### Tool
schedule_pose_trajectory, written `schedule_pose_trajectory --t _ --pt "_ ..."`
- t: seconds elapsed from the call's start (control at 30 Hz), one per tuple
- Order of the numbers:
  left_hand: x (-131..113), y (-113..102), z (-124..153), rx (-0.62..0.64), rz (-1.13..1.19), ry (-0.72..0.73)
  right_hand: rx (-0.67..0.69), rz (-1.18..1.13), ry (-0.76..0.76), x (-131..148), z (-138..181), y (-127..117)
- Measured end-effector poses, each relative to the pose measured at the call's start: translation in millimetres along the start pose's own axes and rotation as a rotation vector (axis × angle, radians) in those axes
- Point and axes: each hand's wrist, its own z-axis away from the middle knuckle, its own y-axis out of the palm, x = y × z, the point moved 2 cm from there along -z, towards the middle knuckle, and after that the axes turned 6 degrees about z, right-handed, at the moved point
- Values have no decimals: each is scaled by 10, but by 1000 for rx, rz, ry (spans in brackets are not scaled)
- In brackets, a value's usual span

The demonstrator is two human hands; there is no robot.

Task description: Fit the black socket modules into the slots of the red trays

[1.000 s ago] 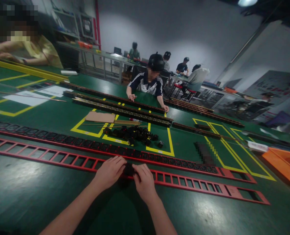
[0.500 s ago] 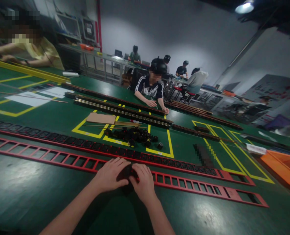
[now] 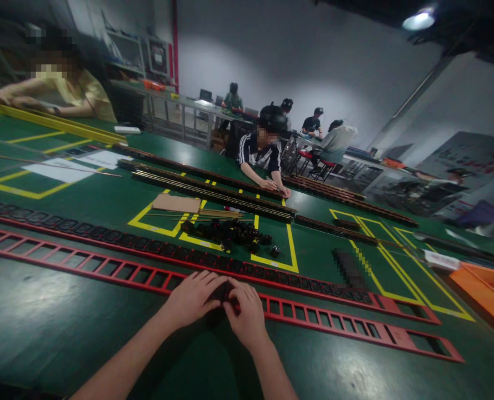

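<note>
My left hand (image 3: 194, 300) and my right hand (image 3: 244, 308) meet around a small black part (image 3: 220, 294), whose shape is mostly covered by my fingers. Both hands are closed on it, fingertips close together, just over the near edge of a red slotted frame (image 3: 159, 280). That frame has a long row of rectangular openings. Behind it lies a second red frame (image 3: 405, 311), its openings filled with a row of black square pieces (image 3: 146, 243). Farther back is a loose pile of small black parts (image 3: 238, 236).
Dark long rails (image 3: 213, 191) and a piece of cardboard (image 3: 175, 203) lie beyond the pile. An orange bin (image 3: 486, 291) stands at the right. A person in a striped top (image 3: 260, 150) works across the green table; another in yellow (image 3: 90, 100) sits at the left.
The view has shifted slightly. My hands stay together on the black part, with my right fingers turned a little around it. The co-worker at left has moved their hands along the yellow bar.
</note>
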Motion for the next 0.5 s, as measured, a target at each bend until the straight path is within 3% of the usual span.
schedule_pose_trajectory --t 0.33,0.5 --pt "24 19 4 22 -9 18 12 32 -37 -8 -9 1" --pt "52 72 -10 -33 -36 -15 3 67 -26 -30 1 23"
